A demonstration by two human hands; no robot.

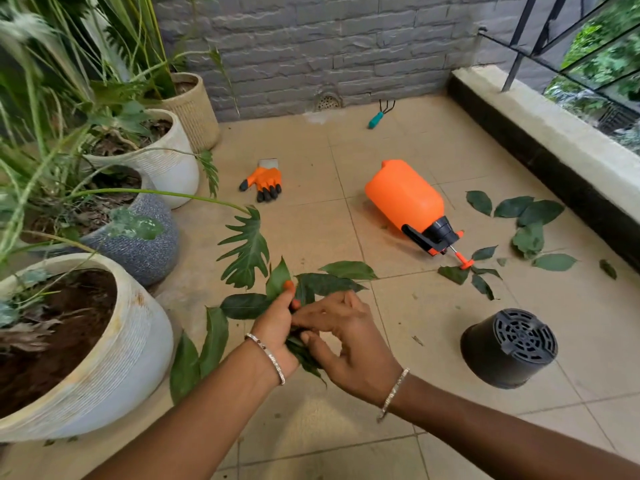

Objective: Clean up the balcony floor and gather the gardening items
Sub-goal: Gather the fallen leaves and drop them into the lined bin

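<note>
The left hand (275, 329) grips a bunch of flat dark green leaves (325, 284), the right hand (349, 348) pinches it. They look light and floppy; hold the stems

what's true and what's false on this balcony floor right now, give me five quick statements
The orange sprayer lies on its side on the floor. True.
The black pot stands upright, full of soil. False: it is tipped over, slotted base showing.
The left hand grips a bunch of leaves. True.
The orange glove is worn on the right hand. False: it lies on the floor near a white planter; the right hand is bare.
The teal hand rake lies near the brick wall. True.
</note>
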